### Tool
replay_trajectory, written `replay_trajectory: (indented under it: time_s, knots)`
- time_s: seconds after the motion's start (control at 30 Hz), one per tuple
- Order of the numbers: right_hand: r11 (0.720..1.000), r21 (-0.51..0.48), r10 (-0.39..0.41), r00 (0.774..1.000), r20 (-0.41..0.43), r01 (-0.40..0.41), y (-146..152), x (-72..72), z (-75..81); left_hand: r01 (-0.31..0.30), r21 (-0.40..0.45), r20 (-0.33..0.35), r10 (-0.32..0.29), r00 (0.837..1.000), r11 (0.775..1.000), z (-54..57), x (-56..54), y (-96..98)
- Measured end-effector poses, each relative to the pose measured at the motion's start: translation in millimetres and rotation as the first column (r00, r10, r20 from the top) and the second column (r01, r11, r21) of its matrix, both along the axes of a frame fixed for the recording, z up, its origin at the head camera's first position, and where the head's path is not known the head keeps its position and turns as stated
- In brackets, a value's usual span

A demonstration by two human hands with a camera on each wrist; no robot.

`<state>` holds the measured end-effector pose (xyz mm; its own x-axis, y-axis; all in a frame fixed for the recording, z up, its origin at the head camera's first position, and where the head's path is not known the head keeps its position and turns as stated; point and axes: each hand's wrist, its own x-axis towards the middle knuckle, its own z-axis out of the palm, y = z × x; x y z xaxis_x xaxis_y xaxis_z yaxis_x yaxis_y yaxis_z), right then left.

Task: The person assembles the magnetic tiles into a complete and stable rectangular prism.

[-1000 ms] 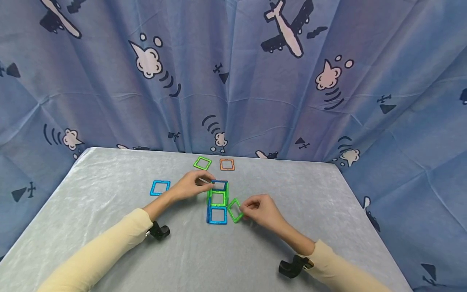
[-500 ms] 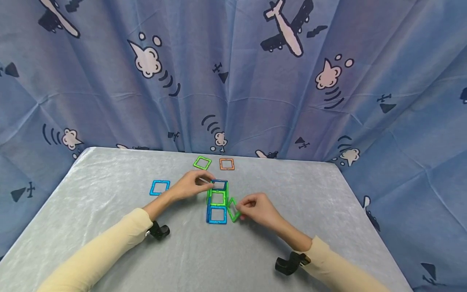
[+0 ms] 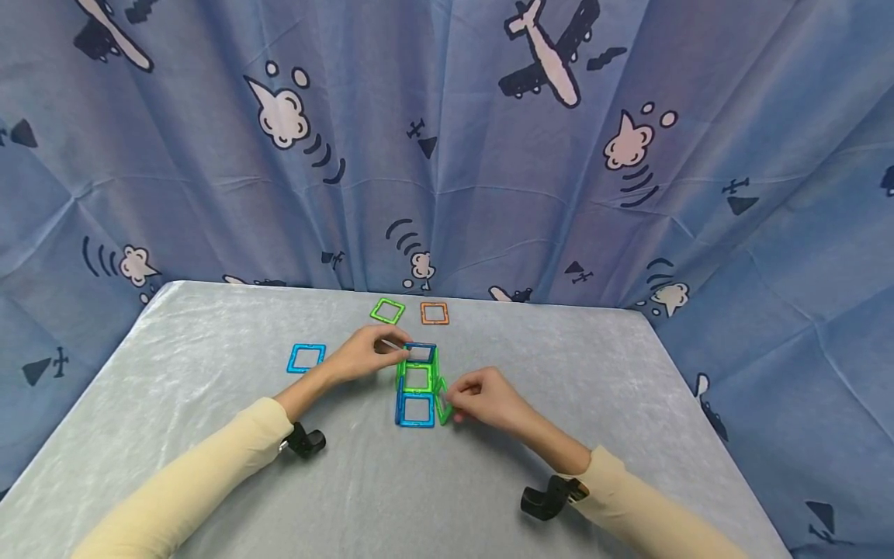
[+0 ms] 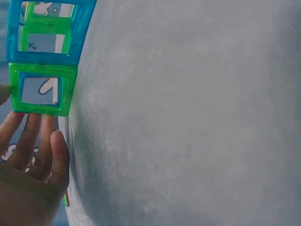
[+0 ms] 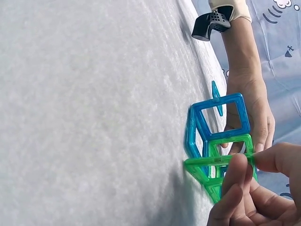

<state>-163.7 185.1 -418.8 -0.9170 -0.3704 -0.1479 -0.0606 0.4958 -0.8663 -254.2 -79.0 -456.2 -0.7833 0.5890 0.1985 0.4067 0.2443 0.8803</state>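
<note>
Between the two sets of fingers stands a small frame build (image 3: 417, 384), blue and green squares joined edge to edge on the grey table (image 3: 209, 466). Right hand (image 3: 482, 400) pinches a green tile (image 3: 443, 402) between thumb and curled fingers (image 5: 237, 176), the tile up on edge and pressed against the build's near side; from the right wrist it reads as a thin green bar lying across the green frame, so it is touching. Left hand (image 3: 363, 355) sits on the other side, fingertips curled onto the top blue frame (image 3: 420, 354) at the build's far end, steadying it; the left wrist view shows its fingers (image 4: 40, 141) close below the green wall (image 4: 42, 90), though whether they truly grip there is hard to tell. Just beyond the left fingertips, further from the person, lie a loose green square (image 3: 387, 311) and an orange square (image 3: 434, 314), side by side and apart from the build. Out past the back of the left hand a lone blue square (image 3: 306, 358) lies flat, well apart from everything. Cream sleeves (image 3: 209, 473) cover both forearms, each with a black wrist mount (image 3: 305, 442). Behind the table hangs a blue curtain (image 3: 447, 140) printed with planes and clouds
</note>
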Motion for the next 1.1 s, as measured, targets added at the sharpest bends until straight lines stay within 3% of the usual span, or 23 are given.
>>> replay_trajectory:
  time_s: [0.3, 0.4, 0.53, 0.63, 1.1]
  knots:
    - [0.997, -0.073, -0.013, 0.999, 0.039, 0.016, -4.7, 2.7, -3.7, -0.002, 0.014, 0.004, 0.002, 1.0, 1.0, -2.2, -0.6, -0.1]
    - [0.997, -0.08, -0.02, 0.999, 0.045, 0.024, -10.4, 8.7, 7.0, -0.001, 0.019, 0.006, 0.001, 1.0, 1.0, -2.6, -0.6, 0.2]
    - [0.996, -0.078, -0.029, 0.999, 0.042, 0.032, -12.7, 9.8, 7.5, -0.001, 0.022, 0.004, 0.001, 1.0, 1.0, -2.4, -0.8, 0.4]
    - [0.996, -0.08, -0.032, 0.999, 0.043, 0.035, -10.4, 4.7, -5.1, 0.0, 0.022, 0.0, 0.0, 1.0, 1.0, -2.0, -1.0, 0.1]
    - [0.99, -0.143, 0.012, 0.994, 0.112, 0.004, -5.9, 3.0, -12.2, 0.008, 0.011, 0.002, -0.008, 1.0, 1.0, -2.2, -1.7, -0.4]
